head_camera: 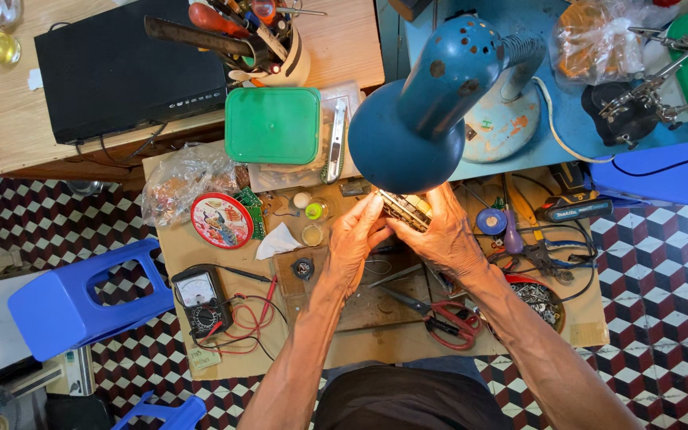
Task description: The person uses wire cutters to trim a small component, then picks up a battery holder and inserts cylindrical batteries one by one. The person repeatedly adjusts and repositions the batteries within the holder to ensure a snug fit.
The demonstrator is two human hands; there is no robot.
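Both hands are up under the blue desk lamp (431, 103) now, right at the far edge of the brown worktop (376, 338). The left hand (353, 239) and the right hand (443, 231) close in from either side on 1 small metal-framed part (404, 209), fingers wrapped around it, holding it just above the worktop in the lamp's light. What the part is exactly, I cannot tell; the fingers cover most of it.

Below the right wrist lie red-handled scissors (447, 318), and just beside them a dark bowl of small metal bits (539, 301). Off to the left sits an analog multimeter (199, 296) with red and black leads trailing across the worktop. Further up, a round red tin (221, 220), a green plastic box (272, 125), and a cup crammed with tools (268, 44). A blue plastic stool (73, 299) stands on the chequered floor, well apart from the hands.
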